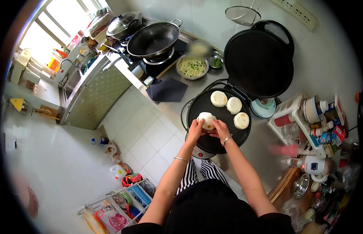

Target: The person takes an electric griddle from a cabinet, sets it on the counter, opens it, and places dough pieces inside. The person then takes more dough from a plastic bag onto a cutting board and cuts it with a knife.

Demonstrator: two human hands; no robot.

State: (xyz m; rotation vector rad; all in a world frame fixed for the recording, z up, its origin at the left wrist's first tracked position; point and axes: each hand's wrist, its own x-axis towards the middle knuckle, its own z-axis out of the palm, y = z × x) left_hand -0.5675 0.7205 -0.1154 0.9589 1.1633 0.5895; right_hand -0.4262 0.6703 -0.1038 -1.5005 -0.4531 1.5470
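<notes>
My left hand (pixel 195 129) and my right hand (pixel 220 129) are closed on either side of one round flatbread (pixel 206 120), pale with a small brown spot. It is held above the black plate of an open electric griddle (pixel 206 142). Beyond my hands, three more browned flatbreads lie on that plate: one at the back (pixel 219 99), one in the middle (pixel 234 105) and one to the right (pixel 241 121). The raised griddle lid (pixel 257 62) leans back, showing its dark inner face. My fingers hide part of the held flatbread's lower edge.
A bowl of green-flecked shreds (pixel 192 68) and a small bowl of chopped greens (pixel 216 61) stand behind the griddle. The wok (pixel 154 41) rests on the stove. A dark cloth (pixel 167 90) hangs over the counter edge. At right is a white rack (pixel 290 117) of jars.
</notes>
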